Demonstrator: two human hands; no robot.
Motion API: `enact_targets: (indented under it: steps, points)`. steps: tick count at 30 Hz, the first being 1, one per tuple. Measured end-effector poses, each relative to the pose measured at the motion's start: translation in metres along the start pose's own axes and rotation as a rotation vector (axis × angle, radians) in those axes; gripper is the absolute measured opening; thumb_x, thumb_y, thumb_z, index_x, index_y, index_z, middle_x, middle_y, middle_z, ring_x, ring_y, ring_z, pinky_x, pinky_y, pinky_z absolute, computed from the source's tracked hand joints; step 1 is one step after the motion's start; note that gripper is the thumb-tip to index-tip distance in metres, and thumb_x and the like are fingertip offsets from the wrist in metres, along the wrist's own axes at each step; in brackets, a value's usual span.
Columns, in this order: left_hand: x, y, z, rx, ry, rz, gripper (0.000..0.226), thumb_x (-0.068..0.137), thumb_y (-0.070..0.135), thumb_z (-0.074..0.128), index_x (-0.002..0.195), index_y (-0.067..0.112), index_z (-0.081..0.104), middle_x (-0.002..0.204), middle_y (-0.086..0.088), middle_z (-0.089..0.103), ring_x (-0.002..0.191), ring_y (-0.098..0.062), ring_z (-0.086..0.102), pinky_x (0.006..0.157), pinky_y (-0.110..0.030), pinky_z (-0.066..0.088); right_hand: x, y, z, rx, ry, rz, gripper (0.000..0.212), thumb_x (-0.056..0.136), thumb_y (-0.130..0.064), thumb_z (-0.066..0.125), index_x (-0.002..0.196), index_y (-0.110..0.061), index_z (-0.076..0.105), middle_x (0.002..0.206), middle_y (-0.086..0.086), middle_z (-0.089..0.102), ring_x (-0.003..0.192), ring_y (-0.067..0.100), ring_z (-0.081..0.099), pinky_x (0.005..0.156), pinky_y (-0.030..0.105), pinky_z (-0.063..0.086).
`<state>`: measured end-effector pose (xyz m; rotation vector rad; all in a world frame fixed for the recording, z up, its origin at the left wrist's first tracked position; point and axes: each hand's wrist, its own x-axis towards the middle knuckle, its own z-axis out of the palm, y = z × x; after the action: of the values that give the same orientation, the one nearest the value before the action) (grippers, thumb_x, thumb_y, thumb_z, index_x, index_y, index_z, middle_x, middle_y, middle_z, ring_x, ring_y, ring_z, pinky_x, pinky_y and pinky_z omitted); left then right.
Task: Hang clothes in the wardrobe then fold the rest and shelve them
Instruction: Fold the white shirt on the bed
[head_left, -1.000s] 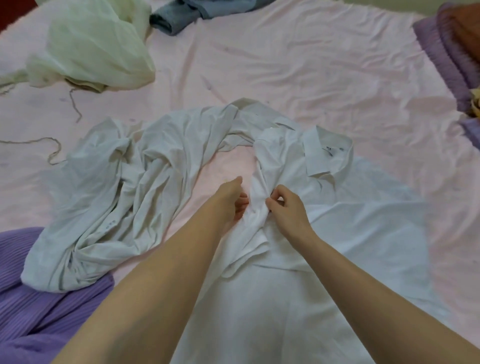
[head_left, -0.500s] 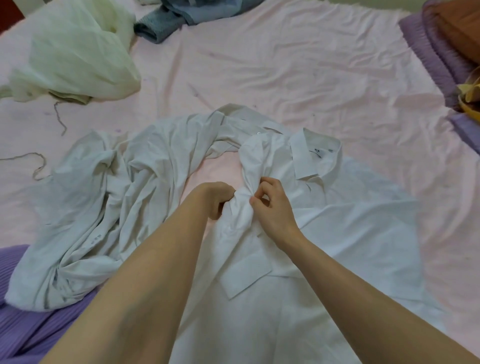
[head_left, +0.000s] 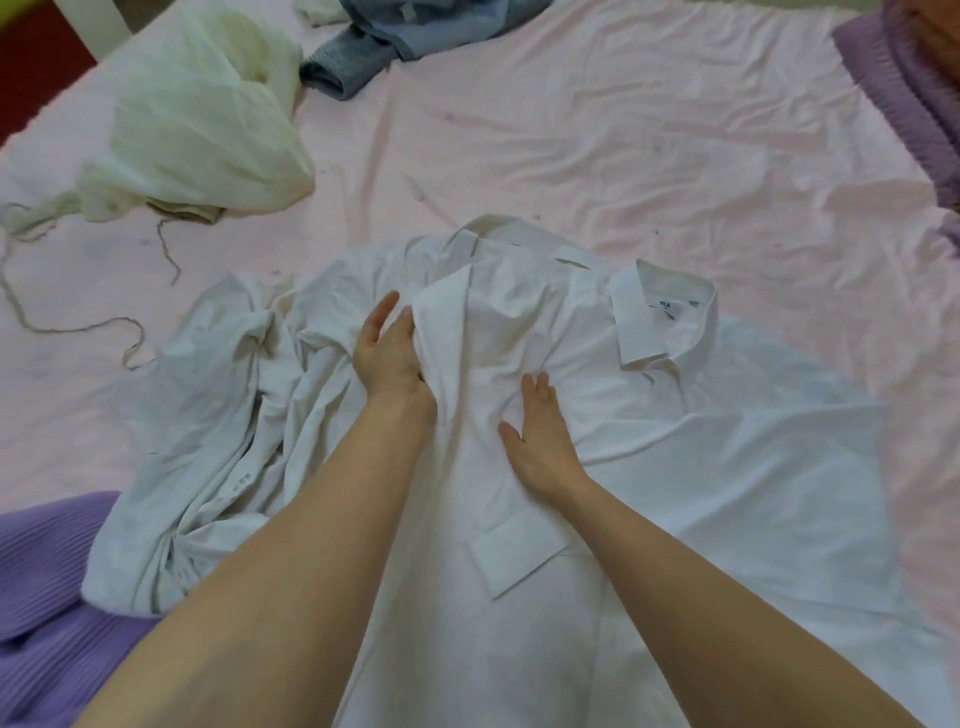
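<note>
We are looking down at the pink bed sheet (head_left: 597, 135), and the white shirt (head_left: 727, 467) is lying spread over its near half, reaching down to the near edge, with its collar (head_left: 660, 317) pointing to the far side. A moment ago both our hands were pinching the cloth together at the front of the shirt; now they are letting go and lying flat and a little apart. Our left hand (head_left: 387, 358) is pushing with straight fingers against a raised fold, and our right hand (head_left: 540, 436) is pressing flat on the chest. We think this means we are smoothing the shirt so it can be hung or folded, and that the task is only starting. The left side of the shirt is bunching into a crumpled heap, so we cannot tell where its sleeve is lying. A cream cloth (head_left: 202, 119) is sitting at the far left corner, a blue-grey garment (head_left: 395, 41) is being cut off by the far edge, and a purple garment (head_left: 57, 587) is running off the near left corner. The collar label is too small to read.
</note>
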<state>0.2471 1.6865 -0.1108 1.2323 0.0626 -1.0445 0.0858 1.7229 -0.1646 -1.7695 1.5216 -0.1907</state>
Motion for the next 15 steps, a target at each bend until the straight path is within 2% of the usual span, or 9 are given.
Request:
enact_targets:
  steps: [1,3,5,7,9,11,12,15]
  points:
    - [0.000,0.005,-0.003,-0.061,-0.019,-0.084,0.023,0.086,-0.002,0.061,0.097,0.018,0.065,0.102,-0.013,0.069,0.089,-0.026,0.068,0.084,-0.039,0.057,0.003,-0.002,0.001,-0.032,-0.005,0.005,0.069,0.102,-0.026,0.038,0.153,-0.011,-0.006,0.160,0.005,-0.015,0.148,0.019,-0.010,0.119,0.029,-0.002]
    - [-0.001,0.007,-0.006,-0.061,-0.082,-0.369,0.013,0.092,0.005,0.049,0.090,0.008,0.062,0.097,-0.013,0.066,0.086,-0.028,0.064,0.083,-0.040,0.054,0.004,-0.004,0.003,-0.120,0.005,0.013,0.072,0.101,-0.030,0.039,0.152,-0.011,-0.008,0.160,0.005,-0.016,0.148,0.021,-0.011,0.120,0.032,-0.003]
    - [0.005,0.006,-0.009,0.073,-0.108,-0.584,0.031,0.099,0.019,0.040,0.095,0.000,0.064,0.092,-0.014,0.066,0.084,-0.029,0.062,0.082,-0.039,0.050,0.004,-0.005,0.006,-0.223,0.011,0.004,0.074,0.100,-0.033,0.039,0.152,-0.015,-0.011,0.160,0.005,-0.017,0.148,0.023,-0.013,0.120,0.036,-0.004]
    - [0.015,0.008,-0.008,0.259,-0.198,-0.637,0.035,0.099,0.027,0.048,0.115,0.001,0.064,0.091,-0.012,0.069,0.081,-0.024,0.067,0.079,-0.035,0.056,0.005,-0.005,0.010,-0.260,0.015,-0.003,0.076,0.100,-0.035,0.040,0.152,-0.018,-0.013,0.159,0.004,-0.019,0.147,0.023,-0.014,0.119,0.037,-0.005]
    - [0.022,0.010,-0.001,0.475,-0.312,-0.639,0.035,0.090,0.022,0.066,0.117,0.000,0.064,0.087,-0.007,0.069,0.074,-0.014,0.067,0.073,-0.025,0.057,0.009,-0.006,0.010,-0.244,0.012,0.000,0.077,0.099,-0.035,0.040,0.152,-0.020,-0.015,0.159,0.003,-0.020,0.147,0.022,-0.015,0.119,0.037,-0.005]
    - [0.021,0.011,0.008,0.684,-0.416,-0.648,0.029,0.089,0.017,0.067,0.111,-0.003,0.063,0.080,-0.006,0.065,0.070,-0.010,0.063,0.069,-0.019,0.054,0.014,-0.006,0.010,-0.214,0.001,0.009,0.079,0.099,-0.036,0.041,0.151,-0.019,-0.016,0.159,0.002,-0.020,0.147,0.019,-0.014,0.120,0.037,-0.003]
    - [0.016,0.012,0.012,0.770,-0.477,-0.650,0.022,0.091,0.016,0.064,0.104,-0.002,0.063,0.077,-0.006,0.065,0.067,-0.011,0.063,0.066,-0.020,0.055,0.016,-0.005,0.009,-0.219,-0.007,0.010,0.080,0.099,-0.037,0.041,0.151,-0.017,-0.017,0.159,0.003,-0.019,0.147,0.019,-0.013,0.120,0.037,-0.001]
    - [0.001,0.013,0.017,0.940,-0.585,-0.663,0.017,0.091,0.017,0.064,0.097,0.001,0.062,0.085,-0.010,0.068,0.079,-0.019,0.064,0.074,-0.029,0.056,0.021,-0.001,0.007,-0.251,-0.014,-0.023,0.084,0.098,-0.041,0.043,0.150,-0.012,-0.018,0.160,0.010,-0.016,0.147,0.023,-0.013,0.121,0.037,0.001]
